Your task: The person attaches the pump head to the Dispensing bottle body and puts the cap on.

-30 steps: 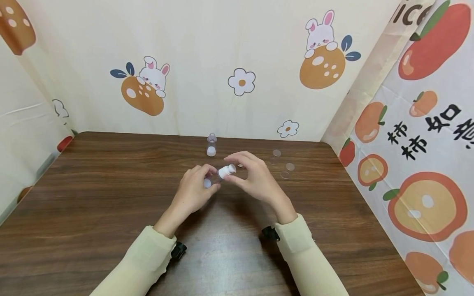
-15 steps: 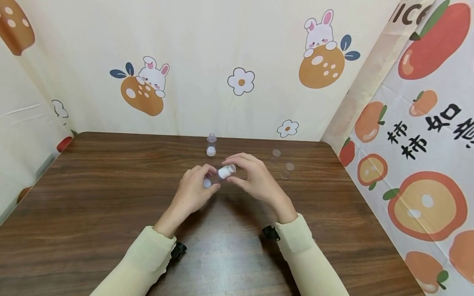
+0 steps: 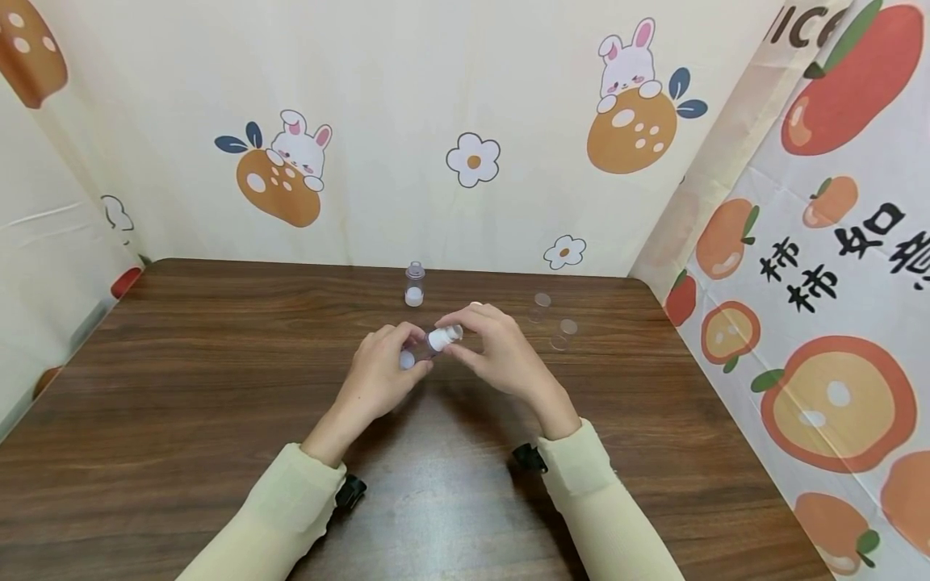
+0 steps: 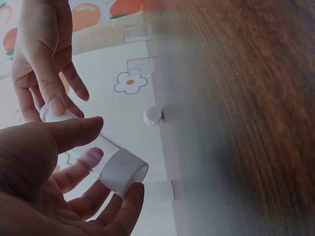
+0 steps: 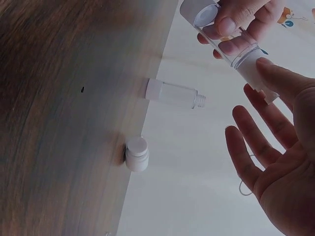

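My left hand [image 3: 381,367] holds a clear bottle by its body, tilted, above the table. The bottle has a white base [image 4: 120,172] at its lower left end and a white pump collar [image 3: 441,337] at its upper right end. Thumb and index finger of my right hand [image 3: 501,347] pinch this collar, while the other fingers spread loosely, as the right wrist view shows. Part of the clear body is covered by the left fingers. Behind the hands stands a second clear bottle [image 3: 415,286] with a white base and a bare threaded neck [image 5: 201,101].
A small white lidded piece [image 5: 137,155] stands on the table beyond the right hand, mostly hidden in the head view. Two clear caps [image 3: 542,303] [image 3: 565,332] stand to the right on the brown wooden table [image 3: 218,363]. A printed curtain [image 3: 392,161] borders the table's back.
The right fingers loosened from the white collar half a second ago and have closed back on it, with the hand shifted slightly. The left hand and bottle have hardly moved.
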`<state>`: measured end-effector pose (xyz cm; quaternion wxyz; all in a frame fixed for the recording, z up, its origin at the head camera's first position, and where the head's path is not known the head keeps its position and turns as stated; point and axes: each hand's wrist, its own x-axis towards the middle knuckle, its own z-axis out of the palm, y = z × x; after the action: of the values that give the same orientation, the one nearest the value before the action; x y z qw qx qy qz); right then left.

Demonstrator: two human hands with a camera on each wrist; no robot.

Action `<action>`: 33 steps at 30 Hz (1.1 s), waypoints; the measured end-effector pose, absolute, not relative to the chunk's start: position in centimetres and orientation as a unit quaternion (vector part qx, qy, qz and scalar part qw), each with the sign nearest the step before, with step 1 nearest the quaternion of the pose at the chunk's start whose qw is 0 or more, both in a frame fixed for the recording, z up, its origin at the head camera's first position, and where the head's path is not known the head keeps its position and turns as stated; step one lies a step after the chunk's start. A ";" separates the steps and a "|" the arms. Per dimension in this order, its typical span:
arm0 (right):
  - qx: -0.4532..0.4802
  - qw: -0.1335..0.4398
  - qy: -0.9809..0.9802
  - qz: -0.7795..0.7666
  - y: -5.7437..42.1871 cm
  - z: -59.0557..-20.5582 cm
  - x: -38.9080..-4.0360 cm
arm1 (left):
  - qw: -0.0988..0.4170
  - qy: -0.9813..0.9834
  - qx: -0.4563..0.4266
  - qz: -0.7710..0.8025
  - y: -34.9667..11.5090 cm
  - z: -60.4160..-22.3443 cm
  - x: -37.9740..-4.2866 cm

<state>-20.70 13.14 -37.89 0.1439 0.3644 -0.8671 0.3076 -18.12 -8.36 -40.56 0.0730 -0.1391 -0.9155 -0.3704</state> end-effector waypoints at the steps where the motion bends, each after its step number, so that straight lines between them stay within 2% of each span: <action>1: 0.362 0.144 -0.869 0.306 13.1 -37.9 -20.7 | 0.073 -0.915 -0.140 -0.371 -8.4 -40.6 -18.1; 20: 0.312 0.135 -0.879 0.334 12.5 -38.1 -20.5 | 0.074 -0.914 -0.139 -0.374 -8.3 -40.5 -18.0; 33: 0.333 0.130 -0.869 0.342 13.2 -37.6 -20.6 | 0.073 -0.915 -0.136 -0.372 -8.4 -40.4 -18.0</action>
<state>-20.61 13.17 -37.63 0.1296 0.3326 -0.8694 0.3416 -18.02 -8.39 -40.38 0.0729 -0.1362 -0.9153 -0.3719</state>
